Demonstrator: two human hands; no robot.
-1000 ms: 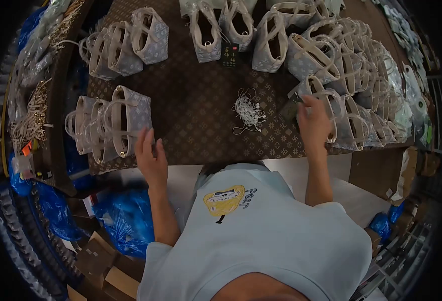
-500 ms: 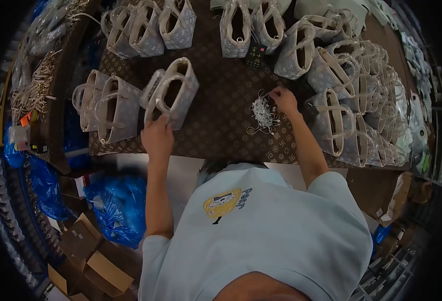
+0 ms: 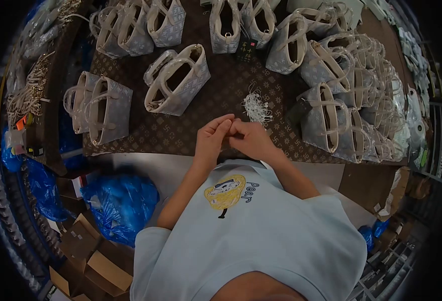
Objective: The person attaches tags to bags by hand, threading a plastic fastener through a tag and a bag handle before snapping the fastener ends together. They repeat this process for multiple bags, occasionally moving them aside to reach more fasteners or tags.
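My left hand (image 3: pixel 211 138) and my right hand (image 3: pixel 253 140) meet at the table's front edge, fingertips pinched together. Whatever lies between the fingers is too small or hidden to make out. Just beyond my right hand is a tangled pile of thin white strings (image 3: pixel 257 106). A pale grey patterned handbag (image 3: pixel 186 93) stands ahead and to the left of my hands, tilted, its handles wrapped in clear plastic. Further left, two similar handbags (image 3: pixel 114 118) stand side by side. Neither hand touches a bag.
Rows of matching handbags (image 3: pixel 315 120) crowd the table's right side, and more handbags (image 3: pixel 167 27) stand along the back. A dark printed card (image 3: pixel 246 49) lies by the rear bags. Blue plastic bags (image 3: pixel 125 205) and open cardboard boxes (image 3: pixel 108 266) sit below the table at left.
My left hand has let go of the tilted handbag and moved right. My right hand has left the string pile and come in to meet it. The handbag now sits more turned.
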